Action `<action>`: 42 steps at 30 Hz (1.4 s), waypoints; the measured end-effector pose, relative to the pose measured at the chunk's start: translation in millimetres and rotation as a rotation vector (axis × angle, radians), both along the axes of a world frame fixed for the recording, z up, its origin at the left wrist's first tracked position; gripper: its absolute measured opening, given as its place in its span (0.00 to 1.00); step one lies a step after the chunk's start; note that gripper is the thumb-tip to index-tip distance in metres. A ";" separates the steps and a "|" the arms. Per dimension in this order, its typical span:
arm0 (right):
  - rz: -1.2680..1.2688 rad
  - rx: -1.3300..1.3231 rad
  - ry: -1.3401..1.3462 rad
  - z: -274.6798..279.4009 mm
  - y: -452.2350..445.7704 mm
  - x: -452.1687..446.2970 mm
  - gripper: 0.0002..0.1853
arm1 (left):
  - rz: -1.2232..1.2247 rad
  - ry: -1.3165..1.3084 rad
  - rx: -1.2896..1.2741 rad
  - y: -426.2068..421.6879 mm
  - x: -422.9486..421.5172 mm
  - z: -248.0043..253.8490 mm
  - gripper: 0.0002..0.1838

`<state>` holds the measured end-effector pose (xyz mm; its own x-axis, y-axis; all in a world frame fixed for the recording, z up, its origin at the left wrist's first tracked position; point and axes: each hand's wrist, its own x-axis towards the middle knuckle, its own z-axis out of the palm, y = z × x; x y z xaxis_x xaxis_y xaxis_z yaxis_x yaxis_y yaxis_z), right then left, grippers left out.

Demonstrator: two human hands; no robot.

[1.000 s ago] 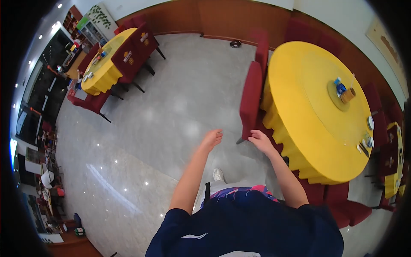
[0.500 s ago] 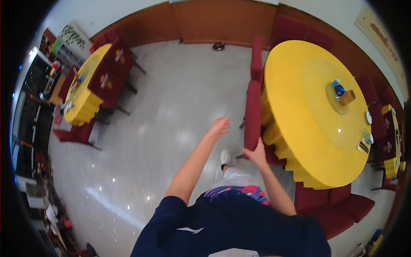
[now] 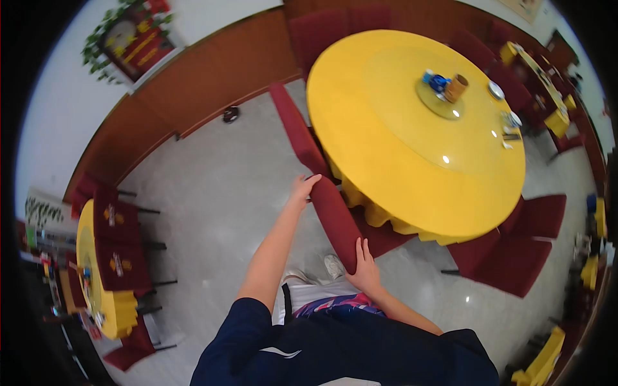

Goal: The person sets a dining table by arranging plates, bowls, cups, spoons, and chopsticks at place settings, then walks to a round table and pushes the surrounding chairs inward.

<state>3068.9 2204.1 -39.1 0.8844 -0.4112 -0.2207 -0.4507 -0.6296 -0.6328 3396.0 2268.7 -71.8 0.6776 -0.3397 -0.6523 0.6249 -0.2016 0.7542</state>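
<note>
A dark red upholstered chair [image 3: 336, 222] stands at the round table, its backrest between my two hands. My left hand [image 3: 302, 191] grips the far end of the backrest's top, with thumb and fingers around the corner. At the near end, my right hand [image 3: 365, 270] holds the other corner, its fingers laid along the table-side face and the palm against the end. The chair's seat shows partly beyond the backrest and runs under the yellow tablecloth [image 3: 380, 215].
A second red chair [image 3: 296, 128] stands just beyond, along the same table. The round table [image 3: 360, 128] carries a glass turntable with a brown holder [image 3: 456, 89] and blue items. More red chairs [image 3: 508, 260] are at right, and another yellow-covered table [image 3: 119, 315] at left.
My left hand has come from the air onto the chair's backrest, and my right hand has shifted to its near corner. The view has turned right, and I stand closer behind the chair.
</note>
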 end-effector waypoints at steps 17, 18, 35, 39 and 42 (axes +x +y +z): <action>-0.550 -0.178 0.443 -15.2 43.2 10.3 0.41 | -0.657 -0.065 0.020 -26.8 64.4 -58.8 0.39; -0.539 -0.137 0.511 -6.4 47.1 10.4 0.39 | -0.680 -0.150 -0.001 -24.5 60.2 -67.0 0.36; -0.501 -0.127 0.493 -12.1 135.0 -0.6 0.39 | -0.854 -0.352 0.097 82.2 58.7 -19.5 0.23; -0.499 -0.082 0.460 -17.8 186.5 -7.6 0.41 | -0.861 -0.593 0.025 153.9 59.9 -82.3 0.22; -0.584 -0.150 0.379 -31.6 216.3 -6.6 0.42 | -0.851 -0.554 0.057 169.4 60.5 -43.5 0.23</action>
<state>3062.3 2420.4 -70.7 0.3836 -0.8446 -0.3734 -0.9129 -0.2858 -0.2914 3456.5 2438.1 -115.3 0.4372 -0.8282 -0.3507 -0.1772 -0.4616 0.8692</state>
